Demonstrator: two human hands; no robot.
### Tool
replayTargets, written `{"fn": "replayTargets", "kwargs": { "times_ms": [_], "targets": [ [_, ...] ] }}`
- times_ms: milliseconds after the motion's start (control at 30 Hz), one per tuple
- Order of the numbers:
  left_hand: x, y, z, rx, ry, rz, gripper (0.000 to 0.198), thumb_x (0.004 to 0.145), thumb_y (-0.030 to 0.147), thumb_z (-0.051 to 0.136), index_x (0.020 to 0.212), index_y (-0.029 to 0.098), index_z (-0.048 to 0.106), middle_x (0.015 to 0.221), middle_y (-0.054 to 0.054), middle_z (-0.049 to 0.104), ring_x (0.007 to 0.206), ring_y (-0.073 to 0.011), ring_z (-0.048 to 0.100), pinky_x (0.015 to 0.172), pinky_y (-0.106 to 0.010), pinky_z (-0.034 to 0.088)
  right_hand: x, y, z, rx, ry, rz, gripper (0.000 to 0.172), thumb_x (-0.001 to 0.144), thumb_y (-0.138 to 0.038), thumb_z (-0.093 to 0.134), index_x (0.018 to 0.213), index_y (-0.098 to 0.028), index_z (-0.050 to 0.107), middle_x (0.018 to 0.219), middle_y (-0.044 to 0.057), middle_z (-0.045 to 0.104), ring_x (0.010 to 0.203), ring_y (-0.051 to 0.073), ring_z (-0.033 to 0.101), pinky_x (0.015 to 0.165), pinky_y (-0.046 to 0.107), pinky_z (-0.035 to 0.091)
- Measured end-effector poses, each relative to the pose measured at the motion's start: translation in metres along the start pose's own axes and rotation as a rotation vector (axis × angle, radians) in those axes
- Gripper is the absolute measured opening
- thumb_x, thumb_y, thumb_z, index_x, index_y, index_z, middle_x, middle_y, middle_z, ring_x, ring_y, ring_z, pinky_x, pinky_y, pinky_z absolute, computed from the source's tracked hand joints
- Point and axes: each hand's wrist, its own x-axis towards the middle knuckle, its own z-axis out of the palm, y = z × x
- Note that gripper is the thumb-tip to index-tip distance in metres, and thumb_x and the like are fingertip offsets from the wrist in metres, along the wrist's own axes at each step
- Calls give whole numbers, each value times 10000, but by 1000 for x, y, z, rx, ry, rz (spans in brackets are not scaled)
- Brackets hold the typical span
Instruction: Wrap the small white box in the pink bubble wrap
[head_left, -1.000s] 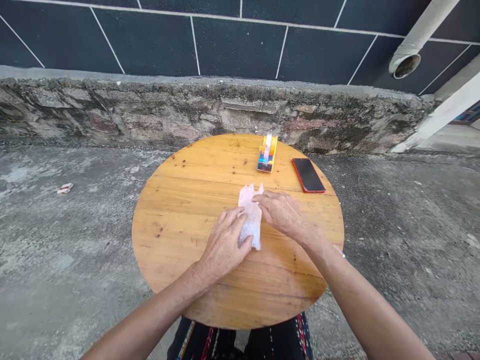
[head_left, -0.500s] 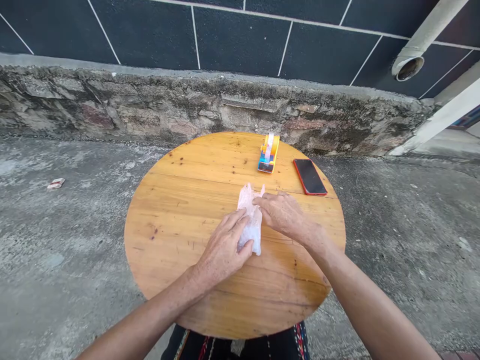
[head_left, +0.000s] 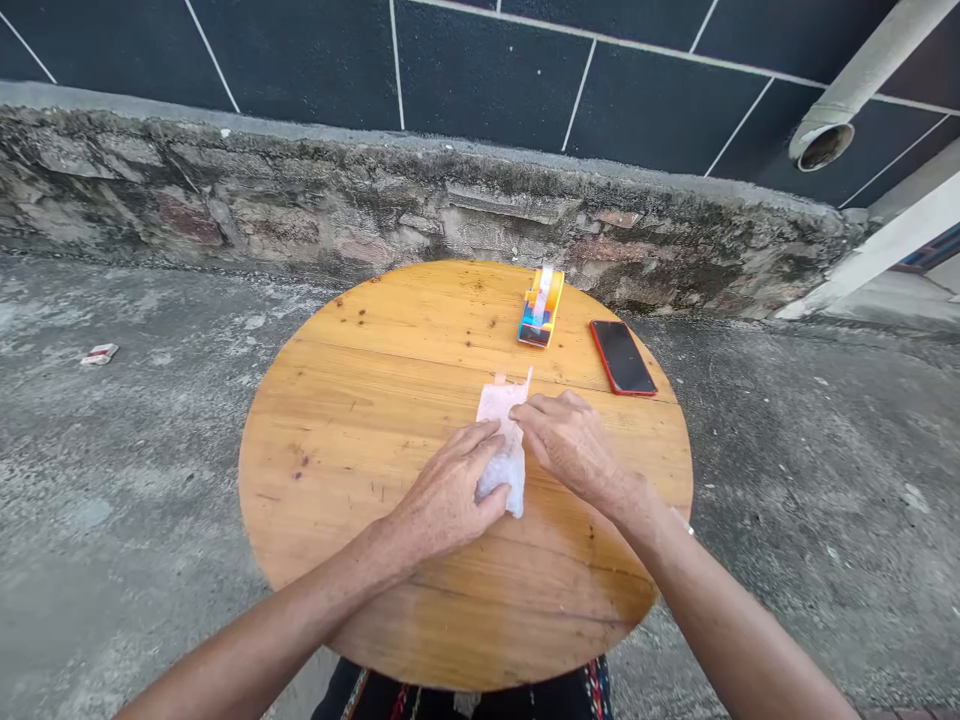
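A small translucent pinkish-white plastic bag [head_left: 501, 405] lies on the round wooden table [head_left: 337, 420], its lower part plump with pale bluish contents I cannot make out. My left hand [head_left: 450, 487] holds that lower part from the left, fingers over its middle and thumb at the near end. At the bag's upper right edge, my right hand [head_left: 564, 437] is closed in a pinch on the plastic. The flattened upper end shows beyond my fingers, with a thin corner pointing away.
A yellow and blue tape dispenser [head_left: 541, 308] stands near the table's far edge. To its right lies a black-screened phone [head_left: 624, 357] in a red case. Beyond the table is a rough stone wall base [head_left: 360, 215]; a pipe [head_left: 829, 130] sticks out at upper right.
The bag's crumpled upper end now lies flatter and straighter. My right hand has shifted slightly nearer me while pinching the edge; my left hand stays on the bag.
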Motion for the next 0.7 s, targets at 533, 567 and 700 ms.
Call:
{"fn": "replayTargets", "kwargs": {
  "times_ms": [533,567,700],
  "targets": [
    [-7,-4,12,-114,120,40,470,776,147,535,1244,123,500,1385,-156,450,1289,-256,437,1070,-417,409,25,6,17,89,-57,-91,172,933,-183,505,925,-199,676,880,35,684,837,169,600,722,301,296],
    [-8,-4,12,-117,122,36,455,774,145,538,1228,131,510,1389,-149,437,1288,-252,435,1068,-405,409,26,6,17,94,-69,-96,169,931,-187,510,938,-201,678,890,38,685,851,171,599,721,301,293],
    [-7,-4,9,-133,125,23,430,771,160,554,1200,154,521,1391,-130,405,1277,-243,430,1067,-382,404,30,3,16,109,-131,-94,167,926,-187,521,942,-207,686,901,41,687,860,170,597,718,303,284]
  ]
}}
